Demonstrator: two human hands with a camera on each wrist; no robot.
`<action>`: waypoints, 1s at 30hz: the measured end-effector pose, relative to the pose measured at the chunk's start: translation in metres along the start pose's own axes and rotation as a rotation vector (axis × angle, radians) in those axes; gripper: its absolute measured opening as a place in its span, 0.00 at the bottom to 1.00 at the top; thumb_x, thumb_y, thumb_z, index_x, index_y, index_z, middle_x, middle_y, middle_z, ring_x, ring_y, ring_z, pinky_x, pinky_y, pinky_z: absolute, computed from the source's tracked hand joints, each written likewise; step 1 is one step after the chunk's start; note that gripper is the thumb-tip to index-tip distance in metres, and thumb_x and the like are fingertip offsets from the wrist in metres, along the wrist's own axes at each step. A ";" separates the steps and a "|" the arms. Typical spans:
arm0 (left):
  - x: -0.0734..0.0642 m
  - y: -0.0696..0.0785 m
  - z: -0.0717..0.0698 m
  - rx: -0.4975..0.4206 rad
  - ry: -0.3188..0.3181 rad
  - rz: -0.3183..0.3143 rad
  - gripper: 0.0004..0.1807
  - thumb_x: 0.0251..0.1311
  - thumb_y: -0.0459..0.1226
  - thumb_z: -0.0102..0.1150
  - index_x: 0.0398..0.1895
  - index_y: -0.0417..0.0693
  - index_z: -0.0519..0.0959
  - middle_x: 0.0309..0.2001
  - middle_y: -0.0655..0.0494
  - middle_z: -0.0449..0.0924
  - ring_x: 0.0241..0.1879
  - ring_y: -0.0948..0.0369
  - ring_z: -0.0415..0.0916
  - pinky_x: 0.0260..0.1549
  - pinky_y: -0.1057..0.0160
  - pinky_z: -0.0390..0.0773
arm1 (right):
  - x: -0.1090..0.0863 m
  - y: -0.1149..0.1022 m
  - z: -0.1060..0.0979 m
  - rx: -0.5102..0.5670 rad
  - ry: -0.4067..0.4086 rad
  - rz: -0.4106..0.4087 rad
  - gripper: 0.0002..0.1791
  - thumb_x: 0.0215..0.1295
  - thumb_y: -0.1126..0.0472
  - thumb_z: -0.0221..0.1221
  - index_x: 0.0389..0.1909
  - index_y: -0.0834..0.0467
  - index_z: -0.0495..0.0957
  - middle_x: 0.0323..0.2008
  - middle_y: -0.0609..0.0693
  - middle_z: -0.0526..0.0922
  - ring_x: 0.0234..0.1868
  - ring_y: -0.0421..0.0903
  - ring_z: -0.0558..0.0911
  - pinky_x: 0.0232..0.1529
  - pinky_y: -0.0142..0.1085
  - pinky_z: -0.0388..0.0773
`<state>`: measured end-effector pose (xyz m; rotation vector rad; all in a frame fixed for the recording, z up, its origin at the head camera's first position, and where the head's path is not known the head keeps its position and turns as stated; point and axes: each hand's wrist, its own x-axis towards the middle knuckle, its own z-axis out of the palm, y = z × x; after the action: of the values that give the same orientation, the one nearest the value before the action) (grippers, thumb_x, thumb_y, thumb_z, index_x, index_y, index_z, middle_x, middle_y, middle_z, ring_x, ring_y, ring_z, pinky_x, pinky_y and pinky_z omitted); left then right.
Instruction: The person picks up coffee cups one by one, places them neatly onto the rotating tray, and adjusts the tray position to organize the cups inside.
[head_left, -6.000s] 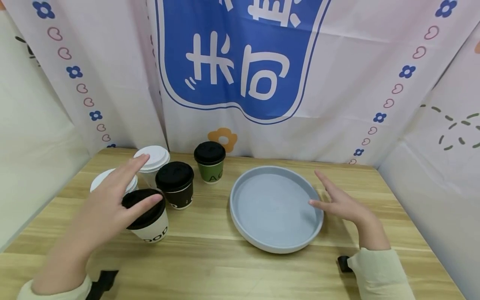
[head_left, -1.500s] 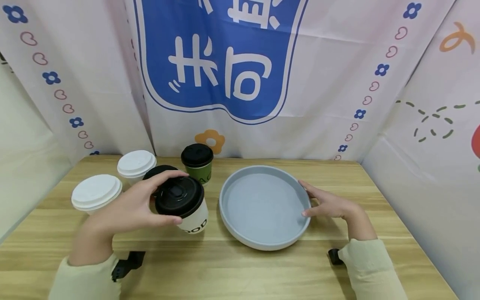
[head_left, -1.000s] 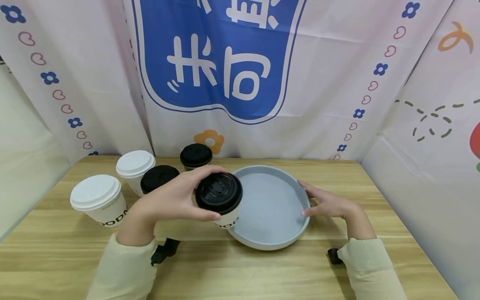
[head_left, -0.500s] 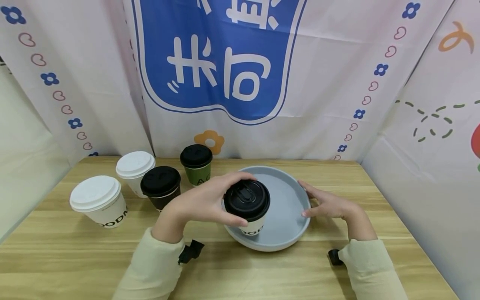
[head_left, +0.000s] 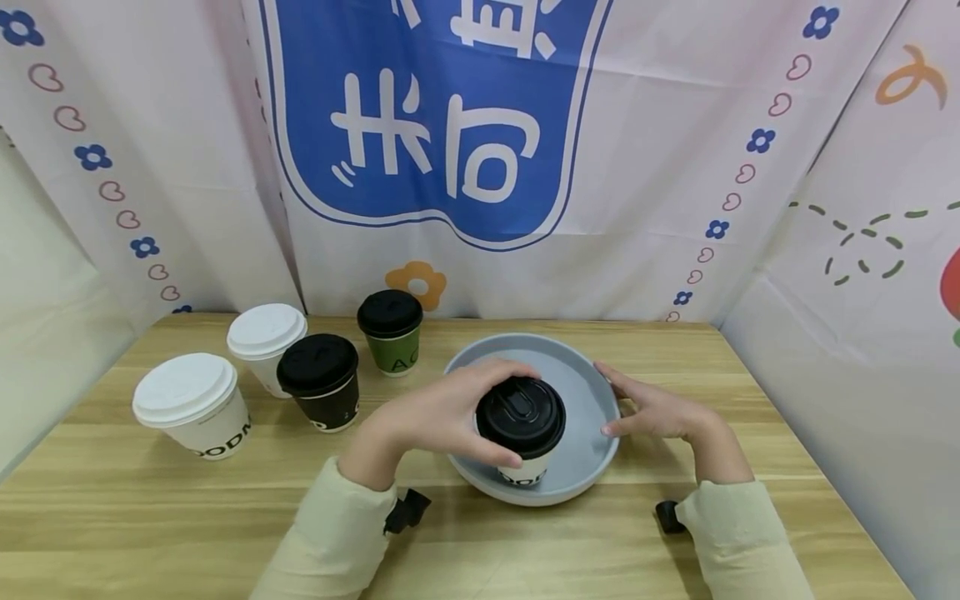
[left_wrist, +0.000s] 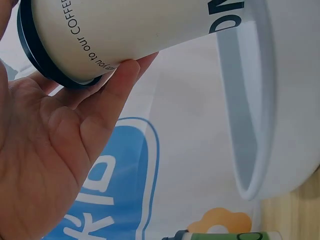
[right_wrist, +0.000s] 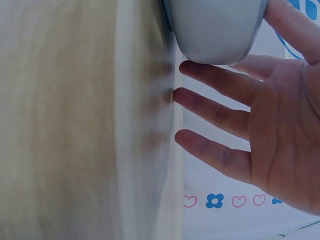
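Observation:
In the head view my left hand [head_left: 457, 417] holds a white paper coffee cup [head_left: 525, 473] with a black lid [head_left: 521, 417], thumb on the near side and fingers round the far side. Cup and hand are over the left part of a round grey plate [head_left: 581, 475] with a raised rim. The left wrist view shows the base of the cup [left_wrist: 155, 30] hidden by the plate's rim [left_wrist: 265, 100]; contact with the bottom cannot be seen. My right hand [head_left: 663, 411] holds the plate's right edge, thumb over the rim and fingers along the outer wall [right_wrist: 220, 35].
To the left stand two white-lidded cups [head_left: 187, 392] [head_left: 267, 333] and a black cup [head_left: 330, 408]. Behind them, nearer the curtain [head_left: 637, 208], is a green cup with a black lid [head_left: 396, 350]. All stand upright on the wooden table [head_left: 187, 525].
My left hand took the white cup from the group at the left and carried it right, over the rim and down into the plate. My right hand moved onto the plate's edge and stayed there.

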<state>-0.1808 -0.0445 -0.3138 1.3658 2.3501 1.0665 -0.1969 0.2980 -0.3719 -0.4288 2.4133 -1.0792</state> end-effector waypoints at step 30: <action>0.007 -0.005 0.014 0.058 -0.042 -0.012 0.48 0.48 0.53 0.75 0.73 0.55 0.63 0.67 0.62 0.70 0.66 0.65 0.67 0.67 0.58 0.67 | -0.001 -0.003 0.002 -0.020 0.006 -0.013 0.58 0.61 0.54 0.68 0.79 0.60 0.38 0.75 0.72 0.50 0.74 0.72 0.55 0.69 0.69 0.51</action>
<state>-0.1803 -0.0335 -0.3258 1.3787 2.3730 0.9647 -0.1949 0.2959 -0.3705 -0.4495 2.4318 -1.0648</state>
